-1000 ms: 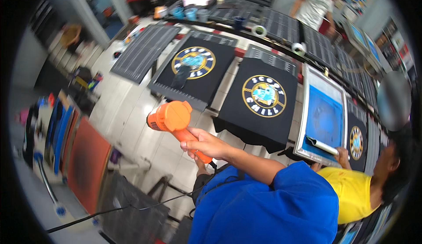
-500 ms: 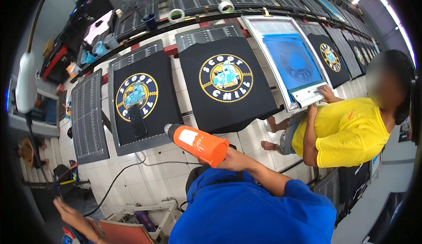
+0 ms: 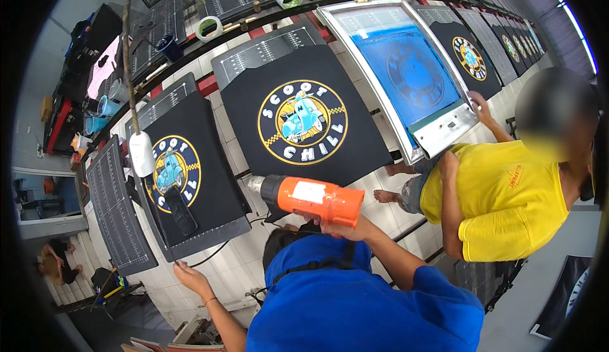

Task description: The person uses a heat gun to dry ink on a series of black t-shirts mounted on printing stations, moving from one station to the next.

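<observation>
My right hand point(image 3: 342, 225) grips an orange heat gun point(image 3: 320, 199), its nozzle pointing left over the near edge of a black shirt point(image 3: 241, 136) with a round scooter print. At the lower left, my left hand point(image 3: 192, 278) is closed at the near corner of a platen, with the black power cord point(image 3: 216, 253) at its fingertips. To its upper left, a black shirt point(image 3: 209, 155) with a similar print lies on another platen, and a dark phone point(image 3: 181, 212) rests across the print's lower part. A white socket point(image 3: 141, 153) hangs on a cord above that shirt's left side.
On the right, a person in a yellow shirt point(image 3: 501, 193) stands with a hand at a framed blue screen point(image 3: 406, 73). A bare platen point(image 3: 117, 199) stands at far left. Tape rolls point(image 3: 209, 29) and a dark blue cup point(image 3: 169, 48) sit on the rail behind.
My left hand has moved up and right toward the platen corner. The heat gun has turned more level. The view has shifted, and the hanging socket now appears over the left shirt.
</observation>
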The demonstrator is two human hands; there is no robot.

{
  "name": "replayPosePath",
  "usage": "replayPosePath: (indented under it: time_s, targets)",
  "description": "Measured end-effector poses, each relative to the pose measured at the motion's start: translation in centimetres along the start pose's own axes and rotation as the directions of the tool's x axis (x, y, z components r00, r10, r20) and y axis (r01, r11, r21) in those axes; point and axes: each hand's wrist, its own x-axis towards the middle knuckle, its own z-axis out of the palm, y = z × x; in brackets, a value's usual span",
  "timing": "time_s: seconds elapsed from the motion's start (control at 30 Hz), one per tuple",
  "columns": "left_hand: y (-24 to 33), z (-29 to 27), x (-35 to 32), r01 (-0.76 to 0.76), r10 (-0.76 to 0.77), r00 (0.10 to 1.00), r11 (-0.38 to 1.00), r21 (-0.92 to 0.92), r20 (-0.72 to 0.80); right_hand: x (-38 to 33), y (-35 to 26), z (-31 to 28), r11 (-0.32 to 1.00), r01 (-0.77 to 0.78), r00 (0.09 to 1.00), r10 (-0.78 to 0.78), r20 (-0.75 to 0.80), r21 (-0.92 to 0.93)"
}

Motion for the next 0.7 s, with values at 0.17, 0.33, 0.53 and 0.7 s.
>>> replayPosePath:
  time_s: [0.17,0.33,0.53,0.7]
  targets:
    - [2.5,4.5,-0.9,-0.072,0.063,0.987,0.996,0.058,0.146,1.4,2.5,-3.6,0.959,-0.071,0.990,0.103,-0.102,0.275]
    - [5.3,7.0,-0.8,-0.228,0.206,0.959,0.969,0.093,0.197,1.4,3.1,-6.0,0.923,-0.081,0.970,0.160,-0.181,0.377]
    - [4.9,9.0,-0.8,-0.159,0.131,0.960,0.983,0.096,0.249,1.7,5.4,-5.8,0.930,-0.068,0.974,0.141,-0.179,0.362]
    - [5.0,11.0,-1.2,-0.028,0.000,0.978,0.990,0.135,0.208,1.8,5.3,-5.1,0.976,-0.121,0.976,0.150,-0.157,0.181]
